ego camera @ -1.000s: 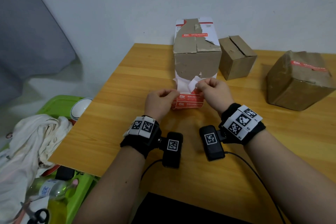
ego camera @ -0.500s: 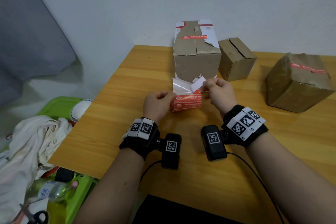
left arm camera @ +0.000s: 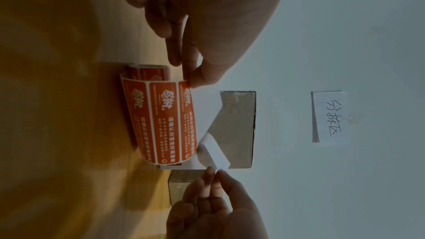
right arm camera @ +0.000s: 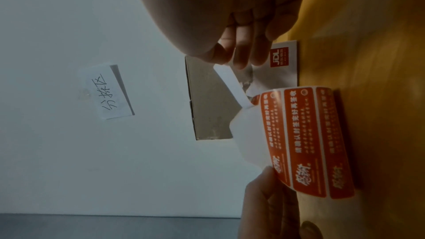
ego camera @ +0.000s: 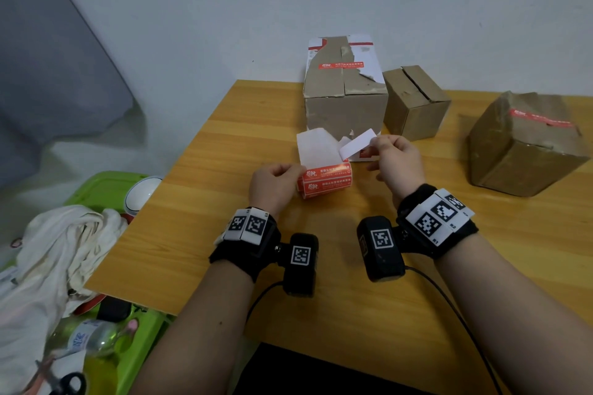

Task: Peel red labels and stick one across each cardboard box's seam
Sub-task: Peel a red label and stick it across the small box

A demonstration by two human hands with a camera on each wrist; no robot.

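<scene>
A roll of red labels (ego camera: 324, 181) lies on the wooden table (ego camera: 224, 228), and my left hand (ego camera: 300, 170) pinches its left edge (left arm camera: 189, 81). My right hand (ego camera: 377, 141) pinches one end of a peeled label (ego camera: 357, 144) with its white back up; the other end still meets the bare backing (ego camera: 316, 147). The strip (right arm camera: 230, 83) slants from my right fingertips (right arm camera: 226, 61) down to the sheet (right arm camera: 306, 143). Behind stand a tall torn box (ego camera: 345, 106) with a red label (ego camera: 341, 65), a small box (ego camera: 415, 99) with a bare seam, and a right box (ego camera: 526, 141) bearing a label (ego camera: 539, 117).
Left of the table's edge sits a green bin (ego camera: 106, 189) with a white cloth (ego camera: 57, 250), a bottle and scissors. A handwritten paper note (left arm camera: 327, 115) is stuck on the wall behind the boxes. Cables trail from both wrist cameras toward the near edge.
My right hand has pulled the label up and to the right, off the backing. The white backing now stands bare above the roll. My left hand has stayed on the roll.
</scene>
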